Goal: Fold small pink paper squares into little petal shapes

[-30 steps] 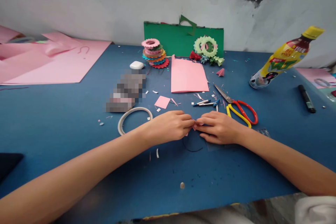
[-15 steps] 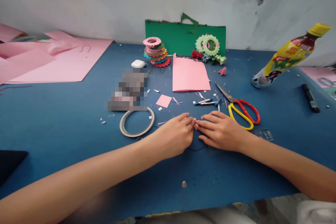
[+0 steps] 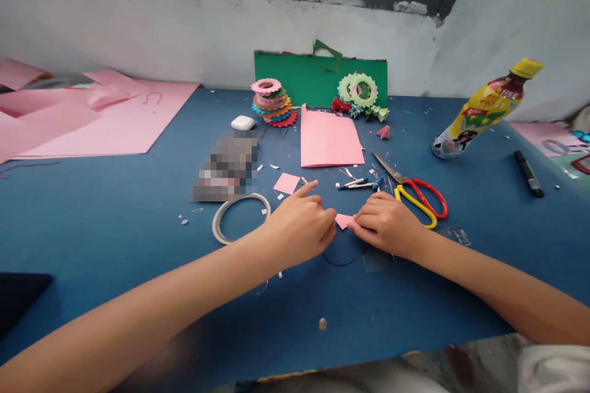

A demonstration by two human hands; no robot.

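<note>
R hand (image 3: pixel 385 225): we pinch small pink paper pc (image 3: pixel 343 221), thumb + fingertips | L hand (image 3: pixel 304 225): fingers curled, index out, at pc's L end; can't tell if gripping | pc loc: btwn our hands, mid-table (image 3: pixel 391 307), in from near edge | scissors (image 3: pixel 417 191) just beyond R hand, twd table's R edge

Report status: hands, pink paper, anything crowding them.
Right hand pinching small pink paper. Left hand at its edge, grip unclear. Scissors near right hand.
</note>
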